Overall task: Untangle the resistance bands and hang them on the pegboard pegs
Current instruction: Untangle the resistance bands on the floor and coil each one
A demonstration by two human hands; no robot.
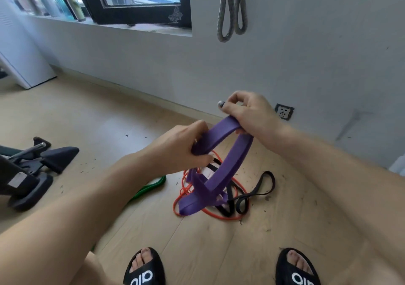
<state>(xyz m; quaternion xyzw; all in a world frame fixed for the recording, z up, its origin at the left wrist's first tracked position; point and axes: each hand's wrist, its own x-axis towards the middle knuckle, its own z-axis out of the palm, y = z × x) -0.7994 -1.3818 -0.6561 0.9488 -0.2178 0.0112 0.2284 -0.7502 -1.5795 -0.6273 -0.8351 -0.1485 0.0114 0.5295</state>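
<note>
A wide purple resistance band (228, 168) is lifted off the wooden floor, its lower end still lying in the pile. My left hand (177, 146) grips its left strand and my right hand (247, 113) grips its top loop. Under it lie a thin orange band (182, 197) and a thin black band (260, 188), crossing each other. A green band (151, 186) lies to the left, partly hidden by my left forearm. A grey braided band (232, 8) hangs in two loops on the wall above; no peg shows.
Black exercise-machine feet (37, 168) stand on the floor at left. A wall socket (284, 112) sits low on the grey wall just right of my right hand. My feet in black slippers (143, 269) are at the bottom. Bottles (72, 4) line the window sill.
</note>
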